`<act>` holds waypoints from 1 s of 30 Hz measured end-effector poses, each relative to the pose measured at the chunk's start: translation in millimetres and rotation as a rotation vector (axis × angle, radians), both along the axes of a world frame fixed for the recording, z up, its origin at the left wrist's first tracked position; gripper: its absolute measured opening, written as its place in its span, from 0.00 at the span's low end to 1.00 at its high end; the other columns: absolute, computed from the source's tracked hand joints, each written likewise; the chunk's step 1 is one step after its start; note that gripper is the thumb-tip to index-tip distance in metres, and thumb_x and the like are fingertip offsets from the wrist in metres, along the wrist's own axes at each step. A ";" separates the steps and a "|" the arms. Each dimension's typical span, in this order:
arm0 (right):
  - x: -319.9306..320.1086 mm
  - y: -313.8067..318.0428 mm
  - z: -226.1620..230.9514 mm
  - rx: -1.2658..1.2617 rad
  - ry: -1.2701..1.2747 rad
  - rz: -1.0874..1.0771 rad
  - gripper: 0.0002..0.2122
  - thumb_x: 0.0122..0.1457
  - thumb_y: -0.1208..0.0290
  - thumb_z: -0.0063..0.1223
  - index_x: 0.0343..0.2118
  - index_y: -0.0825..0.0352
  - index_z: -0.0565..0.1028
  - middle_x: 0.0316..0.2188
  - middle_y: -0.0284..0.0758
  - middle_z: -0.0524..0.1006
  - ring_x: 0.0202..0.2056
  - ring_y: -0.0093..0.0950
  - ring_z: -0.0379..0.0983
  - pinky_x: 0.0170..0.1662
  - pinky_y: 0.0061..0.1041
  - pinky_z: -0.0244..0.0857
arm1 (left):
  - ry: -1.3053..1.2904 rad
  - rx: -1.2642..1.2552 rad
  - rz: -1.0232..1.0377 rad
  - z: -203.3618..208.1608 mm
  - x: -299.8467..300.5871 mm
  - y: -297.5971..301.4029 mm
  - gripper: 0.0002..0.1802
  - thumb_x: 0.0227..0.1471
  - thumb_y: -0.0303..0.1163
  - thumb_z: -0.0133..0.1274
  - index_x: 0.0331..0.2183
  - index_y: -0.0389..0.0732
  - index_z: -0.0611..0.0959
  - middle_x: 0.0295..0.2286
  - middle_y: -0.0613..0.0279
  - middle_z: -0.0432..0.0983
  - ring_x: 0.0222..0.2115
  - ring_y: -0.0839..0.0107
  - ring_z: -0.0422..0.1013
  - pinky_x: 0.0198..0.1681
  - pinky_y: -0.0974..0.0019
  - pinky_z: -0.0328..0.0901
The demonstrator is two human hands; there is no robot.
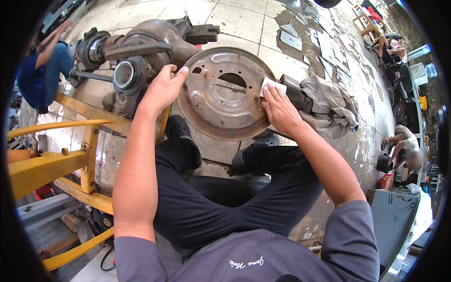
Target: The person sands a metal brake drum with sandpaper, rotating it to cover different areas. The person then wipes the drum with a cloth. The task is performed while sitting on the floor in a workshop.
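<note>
A round, brownish metal brake backing plate (230,120) stands tilted in front of me, with a large hole in its middle and several smaller holes around it. My left hand (162,89) grips its left rim, thumb at the edge; some of its fingers are hidden. On the plate's right side my right hand (282,109) presses a small white folded piece (278,86) against the metal, fingers close together. Whether that piece is cloth, paper or sanding sheet I cannot tell. Just right of the plate, a beige cloth (324,101) lies over a dark metal cylinder (292,84).
A large rusty axle housing (150,33) lies behind the plate at the left, with a hub-like part (124,75) nearer me. A yellow metal frame (89,160) fills the left side. A person (40,70) sits far left; others work at the far right beside a grey cabinet (392,221).
</note>
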State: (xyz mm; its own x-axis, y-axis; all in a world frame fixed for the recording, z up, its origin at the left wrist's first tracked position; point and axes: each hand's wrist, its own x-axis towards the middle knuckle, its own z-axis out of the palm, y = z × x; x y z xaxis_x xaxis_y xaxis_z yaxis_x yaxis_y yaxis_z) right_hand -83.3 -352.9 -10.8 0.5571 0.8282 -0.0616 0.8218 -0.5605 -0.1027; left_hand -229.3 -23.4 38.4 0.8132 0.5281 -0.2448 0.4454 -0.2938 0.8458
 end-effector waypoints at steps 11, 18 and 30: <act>-9.2 6.1 13.1 -0.101 0.014 -0.045 0.39 0.66 0.42 0.38 0.66 0.75 0.55 0.68 0.52 0.53 0.69 0.46 0.49 0.68 0.42 0.46 | 0.080 0.184 -0.079 17.0 -2.5 0.7 0.40 0.63 0.54 0.49 0.59 0.27 0.66 0.49 0.40 0.75 0.51 0.58 0.71 0.55 0.60 0.64; 8.8 15.1 13.5 -0.095 -0.046 -0.007 0.34 0.67 0.47 0.40 0.64 0.75 0.59 0.65 0.51 0.59 0.67 0.44 0.54 0.63 0.41 0.56 | 0.090 0.250 -0.081 20.2 -7.6 5.5 0.36 0.62 0.53 0.49 0.56 0.29 0.70 0.48 0.38 0.75 0.51 0.55 0.73 0.54 0.59 0.65; 1.9 2.4 -7.6 0.053 -0.074 0.035 0.27 0.69 0.61 0.41 0.62 0.78 0.60 0.63 0.58 0.60 0.65 0.52 0.55 0.66 0.44 0.52 | 0.110 0.286 -0.146 23.5 -1.4 -2.1 0.32 0.63 0.51 0.49 0.52 0.30 0.76 0.47 0.41 0.77 0.50 0.55 0.73 0.54 0.59 0.65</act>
State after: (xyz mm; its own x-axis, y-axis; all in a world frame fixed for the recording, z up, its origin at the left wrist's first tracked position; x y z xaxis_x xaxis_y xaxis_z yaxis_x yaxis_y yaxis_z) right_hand -81.5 -350.5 -18.3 0.5294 0.8481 0.0230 0.8471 -0.5268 -0.0702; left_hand -230.7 -25.5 61.9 0.8625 0.4675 -0.1937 0.4646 -0.5798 0.6693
